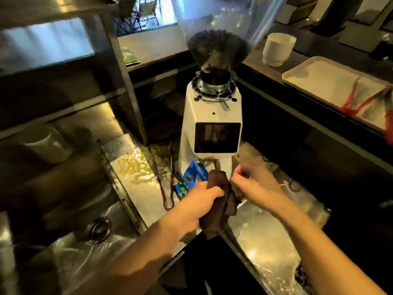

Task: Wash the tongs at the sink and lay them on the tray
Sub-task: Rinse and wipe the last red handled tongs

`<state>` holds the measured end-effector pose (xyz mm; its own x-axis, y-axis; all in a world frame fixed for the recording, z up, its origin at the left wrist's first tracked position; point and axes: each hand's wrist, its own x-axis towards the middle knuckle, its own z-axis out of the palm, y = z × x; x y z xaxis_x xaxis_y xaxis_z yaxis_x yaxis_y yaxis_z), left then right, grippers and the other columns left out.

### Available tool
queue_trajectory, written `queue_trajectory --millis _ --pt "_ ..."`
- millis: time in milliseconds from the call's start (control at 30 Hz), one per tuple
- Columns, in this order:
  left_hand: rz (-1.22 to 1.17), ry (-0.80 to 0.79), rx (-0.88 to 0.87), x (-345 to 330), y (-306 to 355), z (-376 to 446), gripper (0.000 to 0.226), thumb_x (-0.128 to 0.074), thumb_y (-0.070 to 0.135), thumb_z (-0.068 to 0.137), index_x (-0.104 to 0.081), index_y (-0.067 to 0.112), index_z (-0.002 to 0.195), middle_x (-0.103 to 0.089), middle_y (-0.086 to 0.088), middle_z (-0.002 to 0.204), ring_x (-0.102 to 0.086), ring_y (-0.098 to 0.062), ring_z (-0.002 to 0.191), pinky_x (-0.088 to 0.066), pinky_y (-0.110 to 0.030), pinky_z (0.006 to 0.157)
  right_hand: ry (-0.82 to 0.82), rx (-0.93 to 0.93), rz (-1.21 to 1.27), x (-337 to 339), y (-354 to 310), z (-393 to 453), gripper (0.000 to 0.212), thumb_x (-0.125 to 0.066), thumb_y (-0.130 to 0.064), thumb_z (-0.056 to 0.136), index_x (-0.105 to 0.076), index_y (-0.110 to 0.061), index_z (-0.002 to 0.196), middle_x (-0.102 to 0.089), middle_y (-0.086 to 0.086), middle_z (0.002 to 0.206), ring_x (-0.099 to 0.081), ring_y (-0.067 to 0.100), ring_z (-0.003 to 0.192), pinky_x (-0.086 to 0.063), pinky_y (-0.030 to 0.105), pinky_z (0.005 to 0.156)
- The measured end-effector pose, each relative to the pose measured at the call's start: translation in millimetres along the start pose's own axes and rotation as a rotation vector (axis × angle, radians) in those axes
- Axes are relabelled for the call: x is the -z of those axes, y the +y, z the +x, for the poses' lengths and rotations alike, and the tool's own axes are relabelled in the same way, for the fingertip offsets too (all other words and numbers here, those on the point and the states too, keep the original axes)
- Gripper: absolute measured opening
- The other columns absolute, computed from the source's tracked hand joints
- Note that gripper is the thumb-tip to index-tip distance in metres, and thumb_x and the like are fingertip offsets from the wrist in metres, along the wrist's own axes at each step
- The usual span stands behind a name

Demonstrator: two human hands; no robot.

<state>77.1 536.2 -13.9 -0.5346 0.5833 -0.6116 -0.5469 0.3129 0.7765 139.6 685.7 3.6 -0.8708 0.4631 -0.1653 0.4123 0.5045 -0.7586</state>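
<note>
Left hand [204, 201] curled tight around a dark brown cloth [221, 201], right hand [253, 184] pinching that cloth's far edge with fingers bent; neither on the tongs. One pair of red-handled tongs [168, 188] lying on the wet steel counter [140, 184], just left of the cloth and beside a blue packet [195, 175], in front of the white coffee grinder [212, 124]. More red-handled tongs [361, 101] resting on the pale tray [314, 75] at upper right, well apart. Sink [85, 241] at lower left, drain [98, 229] showing. Probably light, stiff and springy, likely slick on wet metal arms; best taken near the red-coated hinge end, arms squeezed together so they cannot splay under the water
</note>
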Motion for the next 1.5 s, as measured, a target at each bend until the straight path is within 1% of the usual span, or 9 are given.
queue_trajectory --millis 100,200,333,533,667,833,1167,1333,1500 --pt "-0.04 0.109 0.034 47.1 -30.4 -14.6 0.017 -0.053 0.002 0.092 -0.067 0.009 0.084 -0.071 -0.009 0.065 -0.068 -0.021 0.055 -0.054 -0.025 0.056 -0.066 0.04 -0.027 -51.9 -11.4 -3.4 0.02 -0.062 -0.025 0.078 -0.055 -0.019 0.06 -0.058 -0.004 0.056 -0.055 0.011 0.057 -0.044 0.036 0.061" --pt "-0.065 0.249 0.089 94.8 -51.9 -24.0 0.022 -0.056 0.002 0.092 -0.067 0.007 0.074 -0.066 -0.021 0.076 -0.064 -0.03 0.071 -0.05 -0.035 0.069 -0.175 0.041 -0.037 -100.5 -26.4 4.5 0.018 -0.06 -0.025 0.081 -0.054 -0.016 0.067 -0.06 0.001 0.062 -0.062 0.025 0.066 -0.046 0.038 0.062" --pt "-0.188 0.396 0.09 136.8 -72.2 -34.2 0.026 -0.048 -0.003 0.096 -0.061 0.002 0.075 -0.061 -0.01 0.05 -0.06 -0.018 0.04 -0.046 -0.019 0.04 -0.265 0.006 -0.194 -160.2 -31.9 31.7 0.02 -0.06 -0.028 0.085 -0.052 -0.019 0.069 -0.06 0.004 0.068 -0.062 0.031 0.078 -0.036 0.034 0.061" --pt "-0.287 0.559 0.185 172.1 -81.9 -25.5 0.024 -0.052 0.015 0.097 -0.063 -0.001 0.112 -0.067 -0.028 0.108 -0.067 -0.044 0.101 -0.053 -0.052 0.096 -0.367 -0.019 -0.453 -237.0 -33.0 77.1 0.034 -0.059 -0.024 0.088 -0.068 0.001 0.109 -0.066 0.026 0.114 -0.062 0.039 0.109 -0.05 0.037 0.085" --pt "-0.331 0.602 0.219 188.1 -86.2 -5.7 0.011 -0.051 0.016 0.098 -0.062 0.014 0.101 -0.069 -0.012 0.096 -0.068 -0.024 0.082 -0.053 -0.032 0.067 -0.283 -0.041 -0.556 -266.5 -29.3 97.5 0.039 -0.057 -0.029 0.095 -0.057 -0.007 0.127 -0.044 0.018 0.135 -0.055 0.034 0.118 -0.048 0.038 0.094" --pt "-0.413 0.641 0.197 197.8 -92.0 6.3 0.022 -0.055 0.019 0.096 -0.06 0.013 0.117 -0.07 -0.009 0.098 -0.068 -0.022 0.086 -0.049 -0.029 0.063 -0.3 -0.129 -0.614 -277.7 -27.1 110.7 0.063 -0.064 -0.005 0.086 -0.04 -0.019 0.143 -0.028 0.008 0.15 -0.041 0.029 0.132 -0.045 0.039 0.098" --pt "-0.503 0.624 0.106 214.8 -92.1 -21.0 0.013 -0.056 0.016 0.095 -0.067 0.009 0.096 -0.071 -0.013 0.084 -0.07 -0.031 0.081 -0.056 -0.044 0.086 -0.084 -0.029 -0.393 -258.2 -44.6 80.9 0.038 -0.056 -0.032 0.095 -0.059 -0.002 0.118 -0.042 0.024 0.128 -0.042 0.043 0.117 -0.044 0.047 0.096" --pt "-0.655 0.677 0.027 246.2 -100.1 -49.2 0.027 -0.062 0.03 0.095 -0.065 0.013 0.116 -0.073 -0.02 0.106 -0.072 -0.037 0.096 -0.058 -0.051 0.089 -0.287 0.001 -0.207 -262.0 -74.6 50.9 0.029 -0.063 -0.039 0.092 -0.06 -0.01 0.09 -0.068 0.018 0.093 -0.066 0.037 0.09 -0.049 0.037 0.07" --pt "-0.826 0.825 -0.129 300.5 -136.0 -92.3 0.028 -0.056 0.039 0.099 -0.066 0.014 0.107 -0.079 -0.007 0.083 -0.077 -0.024 0.074 -0.059 -0.031 0.062 -0.682 -0.052 0.013 -295.6 -122.3 12.3 0.025 -0.067 -0.001 0.077 -0.061 -0.013 0.099 -0.07 0.009 0.084 -0.067 0.026 0.076 -0.055 0.042 0.071"
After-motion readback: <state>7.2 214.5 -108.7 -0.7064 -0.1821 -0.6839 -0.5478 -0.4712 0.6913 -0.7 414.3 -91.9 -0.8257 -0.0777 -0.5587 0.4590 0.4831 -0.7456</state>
